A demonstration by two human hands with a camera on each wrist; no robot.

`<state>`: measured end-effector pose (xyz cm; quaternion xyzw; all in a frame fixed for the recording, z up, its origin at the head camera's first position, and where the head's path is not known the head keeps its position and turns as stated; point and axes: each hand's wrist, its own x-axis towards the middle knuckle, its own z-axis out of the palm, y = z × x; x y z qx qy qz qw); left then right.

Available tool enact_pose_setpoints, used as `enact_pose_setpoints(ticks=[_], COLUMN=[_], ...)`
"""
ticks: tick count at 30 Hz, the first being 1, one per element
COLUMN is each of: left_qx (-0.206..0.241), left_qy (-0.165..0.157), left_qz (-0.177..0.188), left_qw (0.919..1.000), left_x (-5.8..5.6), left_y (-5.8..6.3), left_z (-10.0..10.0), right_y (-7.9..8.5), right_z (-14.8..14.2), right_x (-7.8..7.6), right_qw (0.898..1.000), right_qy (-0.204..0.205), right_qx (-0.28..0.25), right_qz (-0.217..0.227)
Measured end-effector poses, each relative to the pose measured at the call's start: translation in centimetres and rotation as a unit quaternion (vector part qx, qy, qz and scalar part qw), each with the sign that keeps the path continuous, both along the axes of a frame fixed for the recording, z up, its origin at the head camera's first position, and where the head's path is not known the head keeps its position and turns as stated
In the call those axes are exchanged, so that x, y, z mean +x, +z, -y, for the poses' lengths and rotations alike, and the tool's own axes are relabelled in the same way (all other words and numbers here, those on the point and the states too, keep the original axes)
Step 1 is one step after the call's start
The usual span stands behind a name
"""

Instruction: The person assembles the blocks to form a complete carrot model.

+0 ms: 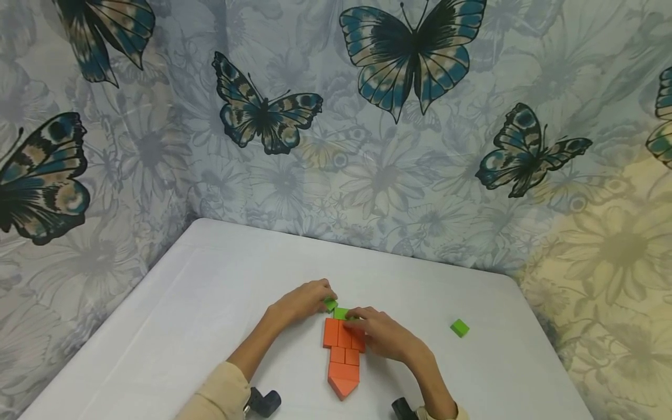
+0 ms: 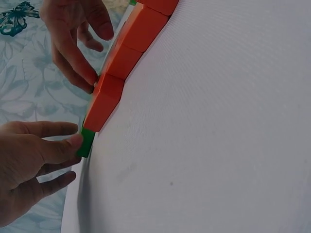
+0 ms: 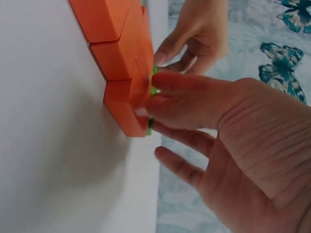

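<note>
Orange blocks [image 1: 345, 354] lie joined flat on the white table, with a pointed piece [image 1: 343, 379] at the near end. Behind the far orange row sits a green block [image 1: 340, 313]. My left hand [image 1: 307, 300] pinches another green block [image 1: 330, 304] between thumb and fingers, just left of that one; the left wrist view shows the held green block [image 2: 86, 142] beside the orange row. From the right, my right hand [image 1: 385, 335] reaches over the row, its fingertips touching the green and orange blocks. Those fingers partly hide the row's right end.
A loose green block [image 1: 459, 328] lies on the right side of the white table [image 1: 236, 262]. Butterfly-patterned cloth [image 1: 315, 192] hangs behind and at both sides of the table. Dark wrist devices [image 1: 264, 402] show near the front edge.
</note>
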<state>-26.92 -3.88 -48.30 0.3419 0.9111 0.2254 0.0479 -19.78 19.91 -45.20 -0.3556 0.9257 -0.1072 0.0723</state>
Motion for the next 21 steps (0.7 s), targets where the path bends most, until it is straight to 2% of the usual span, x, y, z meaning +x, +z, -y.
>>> enact_pose_setpoints(ticks=[3, 6, 10, 12, 15, 18, 21], left_qx=[-0.009, -0.013, -0.025, -0.035, -0.051, -0.073, -0.092], left_qy=[-0.001, -0.007, -0.026, -0.043, -0.071, -0.086, -0.083], left_qz=[-0.018, -0.048, -0.085, -0.097, -0.11, -0.12, -0.119], left_qw=[0.9998, 0.9987, 0.9957, 0.9938, 0.9901, 0.9863, 0.9852], left_x=[0.2, 0.6, 1.5, 2.1, 2.9, 3.6, 4.1], left_y=[0.2, 0.5, 0.6, 0.7, 0.7, 0.7, 0.7], left_z=[-0.1, -0.1, 0.0, 0.0, 0.0, -0.2, -0.3], right_y=[0.3, 0.8, 1.7, 2.0, 2.0, 1.7, 0.9], right_z=[-0.7, -2.6, -6.9, -9.2, -12.3, -14.7, -16.6], right_x=[0.2, 0.4, 0.8, 1.1, 1.4, 1.4, 1.4], right_qw=[0.999, 0.993, 0.976, 0.967, 0.957, 0.951, 0.948], right_qy=[-0.017, -0.064, -0.152, -0.193, -0.245, -0.289, -0.311], right_qx=[-0.02, -0.051, -0.056, -0.04, -0.006, 0.022, 0.045], right_qz=[-0.031, -0.08, -0.147, -0.162, -0.153, -0.107, -0.055])
